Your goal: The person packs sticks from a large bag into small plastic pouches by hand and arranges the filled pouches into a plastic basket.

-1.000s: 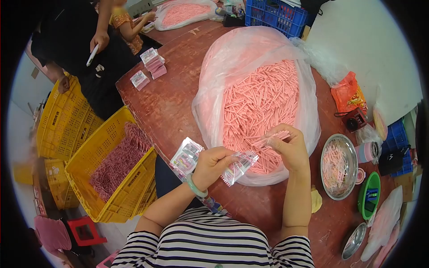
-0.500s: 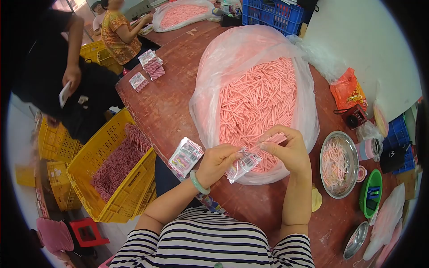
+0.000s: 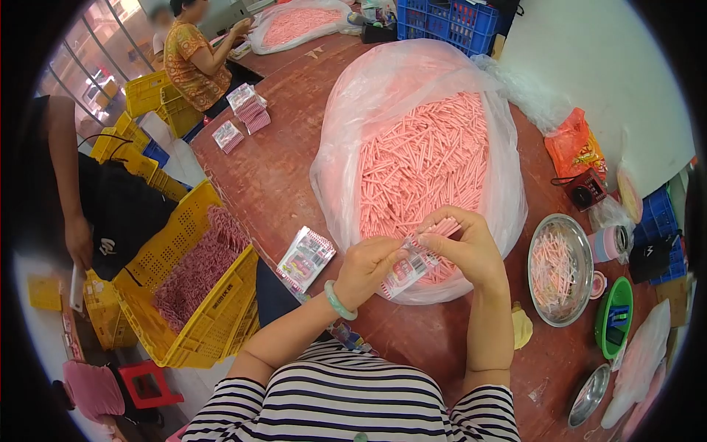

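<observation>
My left hand (image 3: 364, 269), with a pale green bangle at the wrist, is closed on a small printed clear plastic packet (image 3: 405, 275). A short bundle of pink sticks (image 3: 446, 227) sits in my closed right hand (image 3: 475, 250), its near end at the packet's mouth. How far the sticks reach inside is hidden by my fingers. Both hands are over the near edge of a large clear plastic bag (image 3: 375, 85) full of loose pink sticks (image 3: 427, 162). Left of my left hand lies a stack of filled packets (image 3: 305, 259) on the red-brown table (image 3: 287, 177).
More packet stacks (image 3: 249, 107) lie at the table's far left. A yellow crate (image 3: 236, 295) of filled packets stands left. On the right are a metal bowl (image 3: 562, 313) of sticks, a green basket (image 3: 604, 342) and a cup (image 3: 605, 244). A person in black (image 3: 110, 199) stands left.
My right hand has shifted slightly left with the sticks, and the packet is turned a little, showing more of its barcode. The person in black has moved left, lowering the phone.
</observation>
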Tool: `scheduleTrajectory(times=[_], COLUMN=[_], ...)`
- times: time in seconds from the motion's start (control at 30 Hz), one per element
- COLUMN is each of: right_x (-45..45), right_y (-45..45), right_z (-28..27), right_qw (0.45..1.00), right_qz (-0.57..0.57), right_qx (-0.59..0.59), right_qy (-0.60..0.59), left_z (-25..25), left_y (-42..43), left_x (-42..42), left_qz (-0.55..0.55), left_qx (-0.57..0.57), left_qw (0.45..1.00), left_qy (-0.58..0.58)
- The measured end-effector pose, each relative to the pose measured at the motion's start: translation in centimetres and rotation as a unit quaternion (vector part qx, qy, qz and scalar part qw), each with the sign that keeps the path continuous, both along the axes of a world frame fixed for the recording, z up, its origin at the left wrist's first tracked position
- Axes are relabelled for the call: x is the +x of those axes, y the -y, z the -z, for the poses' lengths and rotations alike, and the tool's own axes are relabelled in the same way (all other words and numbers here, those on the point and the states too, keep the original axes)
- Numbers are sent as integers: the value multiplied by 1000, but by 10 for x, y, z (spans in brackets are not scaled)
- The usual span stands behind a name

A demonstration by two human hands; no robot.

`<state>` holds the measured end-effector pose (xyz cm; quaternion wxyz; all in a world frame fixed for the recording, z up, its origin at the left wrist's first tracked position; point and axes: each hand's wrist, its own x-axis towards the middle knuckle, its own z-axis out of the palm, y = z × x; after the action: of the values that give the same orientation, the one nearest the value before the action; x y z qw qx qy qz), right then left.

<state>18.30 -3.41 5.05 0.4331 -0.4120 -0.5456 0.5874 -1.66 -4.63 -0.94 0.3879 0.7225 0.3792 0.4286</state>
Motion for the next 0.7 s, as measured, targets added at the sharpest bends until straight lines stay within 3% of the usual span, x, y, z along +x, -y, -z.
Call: scheduleTrajectory(times=[0.1,0.3,0.4,0.5,0.6,0.7], right_x=[3,8,14,7,6,13], right_y=[-2,2,1,2,0,-3], right_z=[7,-12,-7,-8,-3,-2], right_qw=[997,999,993,997,994,985], right_qz=[-9,42,89,56,25,128], right_qx=[76,-14,17,20,15,36], right_qy=[33,-17,-76,-50,-106,-109], left_z=[8,2,0,-3,6,2], left_y=[-1,-2,-4,-9,-13,-14], left_x=[9,18,21,27,31,35], left_qz=[-26,-12,-8,3,26,51], left_qx=[16,-3,-68,-51,-42,-253], left_qw=[999,997,991,991,991,917], left_qy=[44,75,112,122,125,303])
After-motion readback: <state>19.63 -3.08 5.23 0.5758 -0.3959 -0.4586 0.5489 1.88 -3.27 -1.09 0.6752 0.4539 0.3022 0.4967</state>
